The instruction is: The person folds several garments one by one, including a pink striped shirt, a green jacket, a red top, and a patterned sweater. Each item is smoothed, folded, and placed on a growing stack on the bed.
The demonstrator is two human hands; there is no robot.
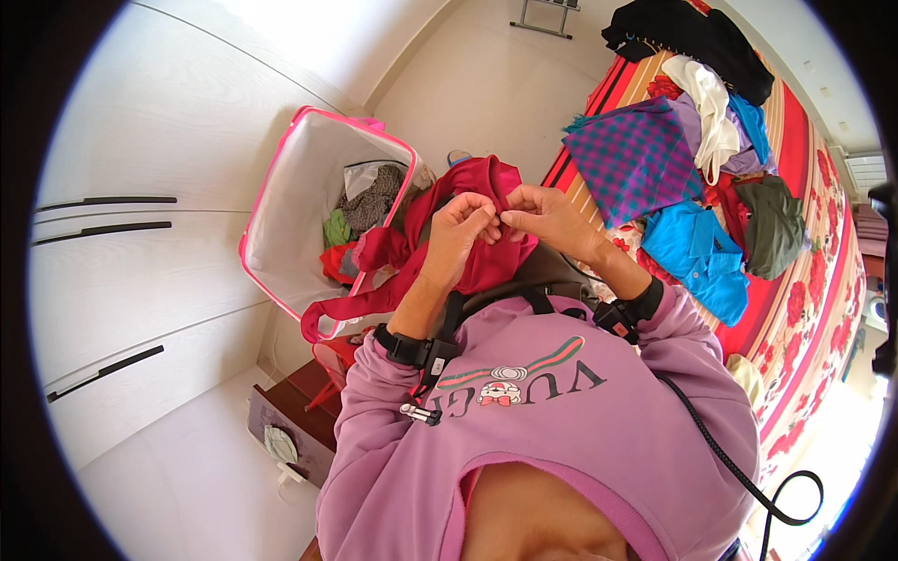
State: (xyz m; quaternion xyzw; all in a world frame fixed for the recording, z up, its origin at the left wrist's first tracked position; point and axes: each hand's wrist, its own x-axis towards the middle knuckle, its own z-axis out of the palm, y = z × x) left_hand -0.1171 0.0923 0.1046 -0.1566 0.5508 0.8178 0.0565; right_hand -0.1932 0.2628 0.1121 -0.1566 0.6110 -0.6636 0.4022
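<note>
A crimson garment (449,189) lies bunched across my lap, and one sleeve-like part (344,308) trails left over the rim of a laundry basket. My left hand (463,223) pinches a small part of this garment between thumb and fingers. Close against it, my right hand (544,217) pinches the same spot, and the two sets of fingertips nearly meet. Whatever detail sits between the fingertips is too small to make out. To the left stands the pink-rimmed fabric basket (284,231), with a patterned dark cloth (375,200), a green cloth (338,228) and a red cloth (337,261) inside.
On the right, a bed with a floral striped cover (793,308) bears a checked purple cloth (635,161), a blue collared shirt (694,245), an olive garment (772,228), white clothing (705,112) and black clothing (694,42). White drawers (154,280) line the left. A black cord (722,442) hangs at my right side.
</note>
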